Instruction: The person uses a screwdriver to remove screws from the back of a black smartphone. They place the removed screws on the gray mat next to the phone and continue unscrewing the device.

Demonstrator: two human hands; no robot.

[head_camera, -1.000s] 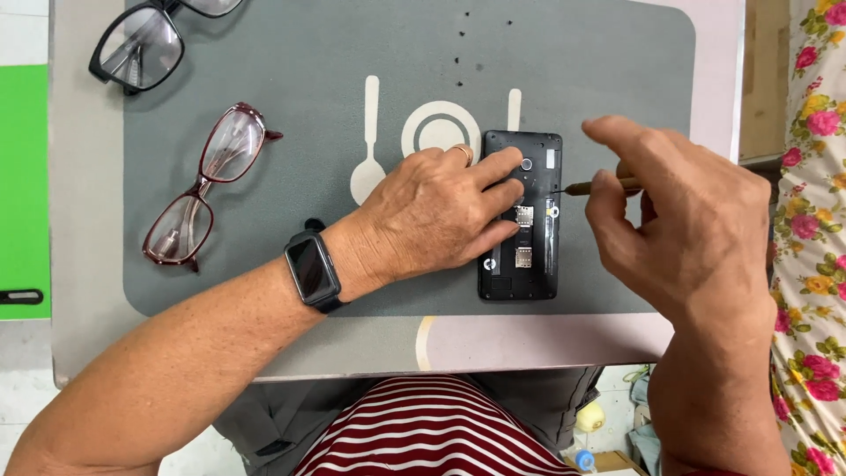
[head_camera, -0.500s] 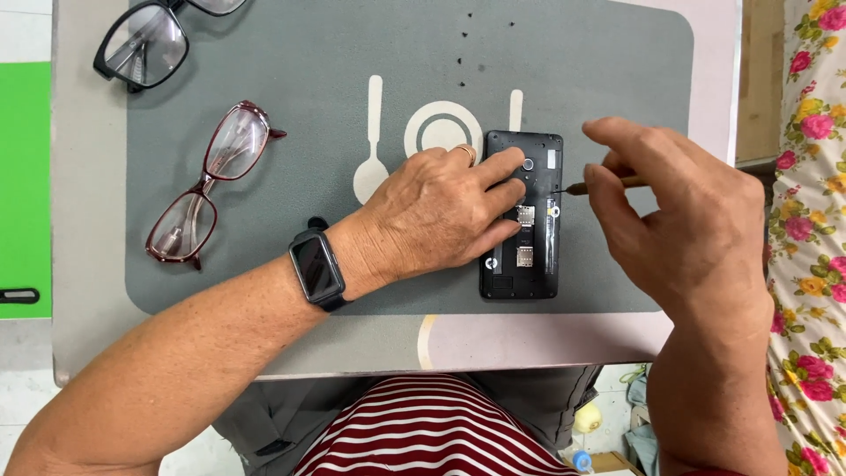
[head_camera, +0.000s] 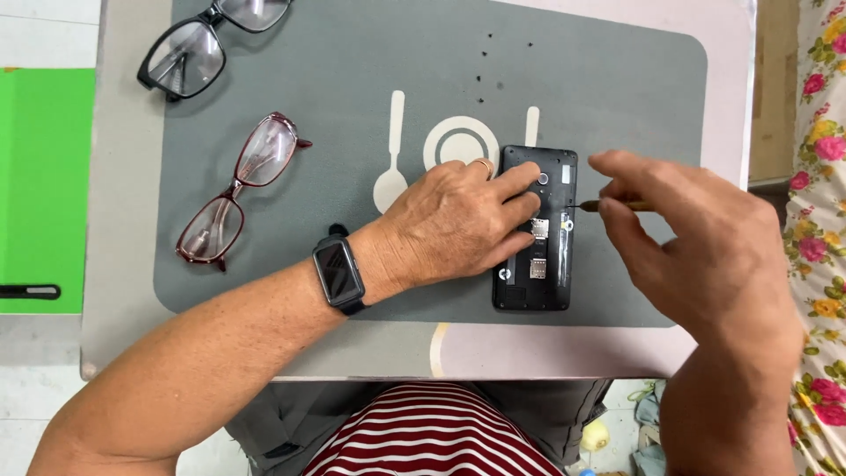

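Note:
A black phone [head_camera: 546,282] with its back cover off lies on a grey placemat [head_camera: 352,79], its card slots exposed. My left hand [head_camera: 454,220] rests flat on the mat with its fingers pressed on the phone's upper left part. It wears a black smartwatch [head_camera: 337,273] on the wrist. My right hand [head_camera: 696,242] pinches a thin screwdriver [head_camera: 612,206], whose tip touches the phone's right edge.
Red-framed glasses [head_camera: 236,189] lie on the mat's left side. Black-framed glasses [head_camera: 207,40] sit at the top left. Several tiny screws [head_camera: 493,66] are scattered near the mat's top. A green sheet [head_camera: 44,176] lies left of the table, floral fabric [head_camera: 824,176] at the right.
My right hand with the screwdriver has shifted slightly, its fingers turning on the handle. The left hand stays pressed on the phone.

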